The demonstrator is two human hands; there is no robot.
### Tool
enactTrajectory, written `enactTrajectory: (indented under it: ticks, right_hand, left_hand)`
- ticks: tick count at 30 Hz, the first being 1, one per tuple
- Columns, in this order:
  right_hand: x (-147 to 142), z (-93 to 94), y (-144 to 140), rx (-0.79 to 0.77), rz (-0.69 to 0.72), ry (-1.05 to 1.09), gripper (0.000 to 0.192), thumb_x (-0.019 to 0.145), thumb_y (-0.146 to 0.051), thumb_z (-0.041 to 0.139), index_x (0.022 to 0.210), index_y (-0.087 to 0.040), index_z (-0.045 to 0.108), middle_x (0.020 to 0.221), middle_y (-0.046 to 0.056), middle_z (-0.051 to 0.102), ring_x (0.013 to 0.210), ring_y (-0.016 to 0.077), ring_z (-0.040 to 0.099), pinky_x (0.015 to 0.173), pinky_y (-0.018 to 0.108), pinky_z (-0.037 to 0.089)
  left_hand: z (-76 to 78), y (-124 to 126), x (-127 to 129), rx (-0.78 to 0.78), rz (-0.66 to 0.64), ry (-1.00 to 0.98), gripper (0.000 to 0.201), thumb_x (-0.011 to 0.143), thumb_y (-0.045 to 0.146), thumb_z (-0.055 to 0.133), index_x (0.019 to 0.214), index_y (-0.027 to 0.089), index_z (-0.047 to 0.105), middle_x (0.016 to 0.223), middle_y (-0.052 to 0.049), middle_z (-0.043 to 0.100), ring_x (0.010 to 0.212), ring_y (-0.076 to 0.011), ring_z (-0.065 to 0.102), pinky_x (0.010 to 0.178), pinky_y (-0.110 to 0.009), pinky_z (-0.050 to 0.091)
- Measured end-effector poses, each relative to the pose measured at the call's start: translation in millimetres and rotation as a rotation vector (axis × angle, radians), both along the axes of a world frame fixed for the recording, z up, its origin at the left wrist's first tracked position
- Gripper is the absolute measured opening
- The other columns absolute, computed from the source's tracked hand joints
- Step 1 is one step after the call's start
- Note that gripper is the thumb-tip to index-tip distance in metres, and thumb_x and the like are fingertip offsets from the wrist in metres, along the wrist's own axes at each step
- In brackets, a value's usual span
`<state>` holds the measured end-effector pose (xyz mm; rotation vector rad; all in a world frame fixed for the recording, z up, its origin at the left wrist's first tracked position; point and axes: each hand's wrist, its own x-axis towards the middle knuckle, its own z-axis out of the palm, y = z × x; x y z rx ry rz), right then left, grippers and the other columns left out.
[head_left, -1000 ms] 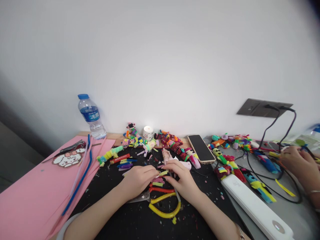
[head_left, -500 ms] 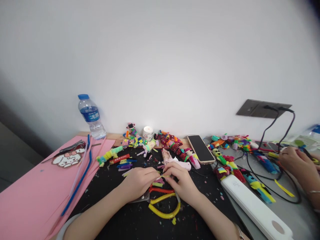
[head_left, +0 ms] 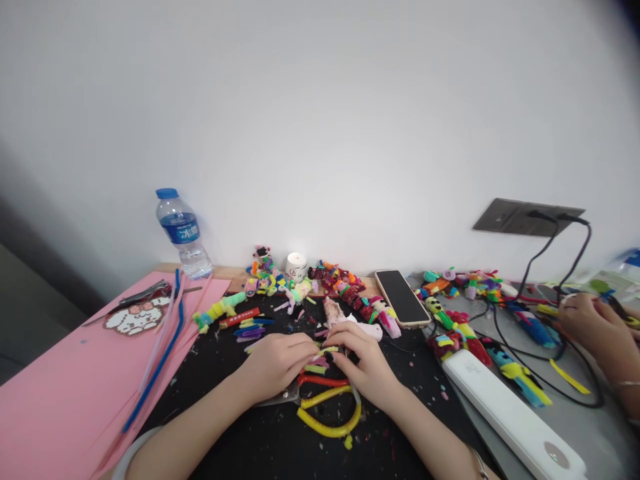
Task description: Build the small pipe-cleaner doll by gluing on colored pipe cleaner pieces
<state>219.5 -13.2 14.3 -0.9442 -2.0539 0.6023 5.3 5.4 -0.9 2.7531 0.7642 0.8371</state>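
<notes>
My left hand (head_left: 280, 360) and my right hand (head_left: 363, 360) meet over the black mat (head_left: 250, 433), fingertips pinched on a short yellow pipe cleaner piece (head_left: 327, 350) between them. A dark spot shows at my right thumb's tip; I cannot make out what it is. Under the hands lie pink and light green pipe cleaner bits (head_left: 316, 369), a red strip (head_left: 325, 381) and a yellow curved tube (head_left: 333, 431). Just beyond my right hand is a pale pink glue gun (head_left: 367, 329), partly hidden by the fingers.
Pipe cleaner dolls (head_left: 350, 287) line the wall, near a phone (head_left: 403, 298) and a small white jar (head_left: 296, 265). Pink sheets (head_left: 60, 393), scissors (head_left: 143, 293) and a water bottle (head_left: 183, 233) are left. Right are a white device (head_left: 510, 410), cables and another person's hand (head_left: 595, 327).
My right fingers have shifted slightly, and the yellow piece between my hands now shows more plainly, with a dark spot at the right thumb. My left hand has hardly moved.
</notes>
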Motion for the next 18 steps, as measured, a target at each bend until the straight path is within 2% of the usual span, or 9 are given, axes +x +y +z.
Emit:
enactTrajectory:
  ticks: [4,6,9,11,15,18]
  right_hand:
    - [2.6,0.6,0.2,0.011,-0.034,0.026,0.014,0.087,-0.014,0.053,0.093,-0.02,0.063,0.099,0.007,0.062,0.095,0.0195,0.059,0.084,0.033,0.047]
    - [4.1,-0.4,1.0,0.025,-0.084,0.048,0.015,0.088,-0.014,0.049,0.091,-0.02,0.062,0.097,0.007,0.062,0.091,0.0194,0.058,0.078,0.031,0.047]
    - [5.6,-2.1,2.6,0.055,-0.186,0.09,0.015,0.088,-0.014,0.046,0.08,-0.02,0.057,0.09,0.006,0.061,0.08,0.0179,0.057,0.068,0.029,0.045]
    - [6.0,-2.2,3.2,0.071,-0.225,0.11,0.018,0.089,-0.016,0.045,0.074,-0.02,0.052,0.086,0.005,0.059,0.077,0.017,0.056,0.066,0.028,0.044]
    - [5.9,-1.3,2.8,0.062,-0.243,0.102,0.028,0.093,-0.018,0.039,0.066,-0.02,0.047,0.072,0.002,0.055,0.068,0.0152,0.053,0.064,0.027,0.042]
    - [5.7,-1.7,3.3,0.063,-0.237,0.087,0.029,0.093,-0.018,0.04,0.066,-0.02,0.052,0.072,0.003,0.059,0.069,0.0155,0.057,0.064,0.028,0.044]
  left_hand:
    - [-0.7,1.1,-1.4,-0.014,0.019,-0.01,0.026,0.097,0.017,0.037,0.101,0.016,0.062,0.092,-0.007,0.069,0.084,-0.0165,0.065,0.069,-0.024,0.049]
    - [-0.7,1.6,-1.6,-0.04,0.025,-0.025,0.025,0.097,0.018,0.038,0.101,0.017,0.062,0.093,-0.007,0.069,0.083,-0.0164,0.065,0.07,-0.025,0.049]
    - [-1.8,2.0,-1.8,-0.073,0.029,-0.048,0.024,0.097,0.019,0.039,0.102,0.017,0.062,0.094,-0.006,0.069,0.084,-0.0161,0.064,0.072,-0.025,0.049]
    - [-2.9,2.3,-1.9,-0.086,0.032,-0.053,0.023,0.097,0.02,0.04,0.102,0.017,0.062,0.094,-0.006,0.069,0.085,-0.0162,0.064,0.072,-0.025,0.049]
    - [-3.3,3.4,-2.0,-0.112,0.029,-0.064,0.023,0.097,0.019,0.041,0.102,0.017,0.063,0.094,-0.006,0.068,0.085,-0.016,0.064,0.073,-0.025,0.049]
    - [-1.9,4.0,-1.8,-0.137,0.036,-0.084,0.022,0.096,0.018,0.042,0.1,0.017,0.063,0.092,-0.005,0.068,0.083,-0.0151,0.063,0.073,-0.024,0.048]
